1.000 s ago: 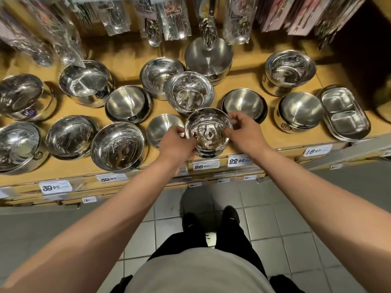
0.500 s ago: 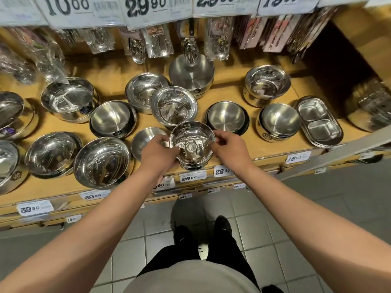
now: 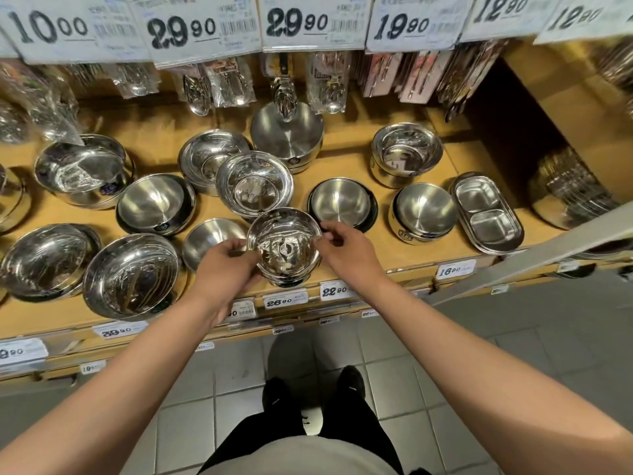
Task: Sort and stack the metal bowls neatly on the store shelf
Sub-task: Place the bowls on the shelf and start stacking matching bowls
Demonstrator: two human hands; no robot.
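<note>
My left hand (image 3: 224,269) and right hand (image 3: 346,250) grip the small shiny steel bowl stack (image 3: 284,248) near the shelf's front; many bowls remain scattered, unsorted.

We see a small stack of shiny metal bowls (image 3: 284,246) at the front edge of the wooden shelf (image 3: 404,241), upright, rims nested one in another. Our left hand (image 3: 227,265) grips its left side and our right hand (image 3: 344,248) pinches its right rim. Just behind it stands a wider stack of mirror-bright bowls (image 3: 255,186). Left of the small stack lies a single brushed bowl (image 3: 212,236), and further left a large polished bowl (image 3: 132,275) tilts toward us.
</note>
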